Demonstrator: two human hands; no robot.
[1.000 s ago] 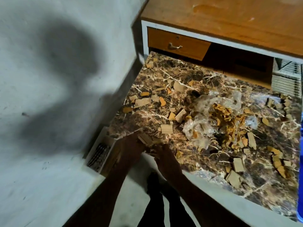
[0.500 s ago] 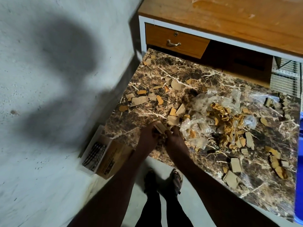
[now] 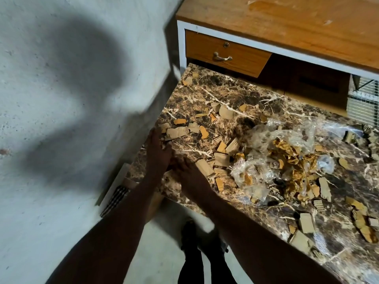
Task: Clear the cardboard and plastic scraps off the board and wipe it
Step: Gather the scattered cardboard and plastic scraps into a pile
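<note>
**Scraps strewn over the marble-patterned board, both hands at its left edge**

Grey concrete wall point(image 3: 61, 99) fills the left of our view, with a large soft shadow across it, and the brown marble-patterned board point(image 3: 205, 95) juts out from under a wooden desk point(image 3: 297, 23). We see one drawer point(image 3: 225, 54) in the desk, just beyond the board's far edge. A wire rack point(image 3: 365, 99) past the board's far right corner is cut off by the frame, as is the board's right side.

Our two hands sit together at the board's left edge. The left hand point(image 3: 158, 148) lies flat with fingers straight and close together, touching cardboard scraps point(image 3: 176, 131). The right hand point(image 3: 184, 167) rests just beside it, fingers extended on the surface; the dimness hides whether anything lies beneath either palm.

Cardboard pieces are too many and too jumbled to count. One heap of crumpled clear plastic point(image 3: 266, 152), mixed with golden shreds, sits near the board's middle. A box point(image 3: 119, 191) on the floor below the board's left edge is half hidden by our left forearm.
</note>
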